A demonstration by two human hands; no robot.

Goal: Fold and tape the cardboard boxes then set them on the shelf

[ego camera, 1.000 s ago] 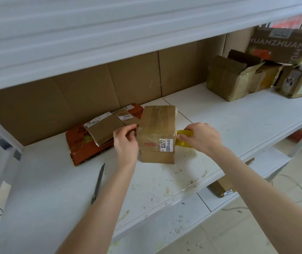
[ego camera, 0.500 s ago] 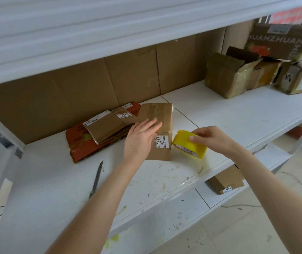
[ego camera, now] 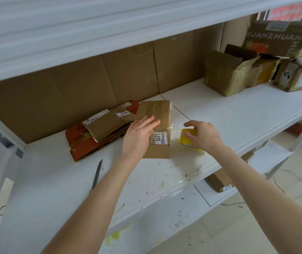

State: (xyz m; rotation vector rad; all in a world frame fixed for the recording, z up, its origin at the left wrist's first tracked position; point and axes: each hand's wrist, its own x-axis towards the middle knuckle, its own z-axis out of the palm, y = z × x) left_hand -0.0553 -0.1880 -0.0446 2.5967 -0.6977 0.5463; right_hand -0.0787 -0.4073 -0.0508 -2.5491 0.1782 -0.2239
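1. The cardboard box (ego camera: 157, 110) sits on the white shelf (ego camera: 238, 114) near mid-view. 1 second ago a hand stood at each side of it. Now the left hand (ego camera: 140, 133) lies flat on its top, fingers straight and together, pressing the tape down.
2. The yellow tape roll (ego camera: 186, 137) has come off the box's right face and now sits at its 3 o'clock, just beside it and not touching. The right hand (ego camera: 204, 137) curls over the roll, fingers hooked round it. I cannot tell whether the strip is cut, though a clear ragged end shows at the box's right edge.
3. I judge this seam is taped and only needs smoothing. After that the box has to be set in place.
4. At the box's 9 o'clock, seemingly against it, flattened boxes (ego camera: 103, 125) lie on an orange flat carton (ego camera: 84, 145). A knife (ego camera: 96, 175) lies at 7 o'clock. Open boxes (ego camera: 223, 74) stand well apart at 1 o'clock. A labelled box (ego camera: 219, 178) rests on the lower shelf at 5 o'clock.
5. The flat stack crowds the box's left side, and the roll blocks a slide to the right.
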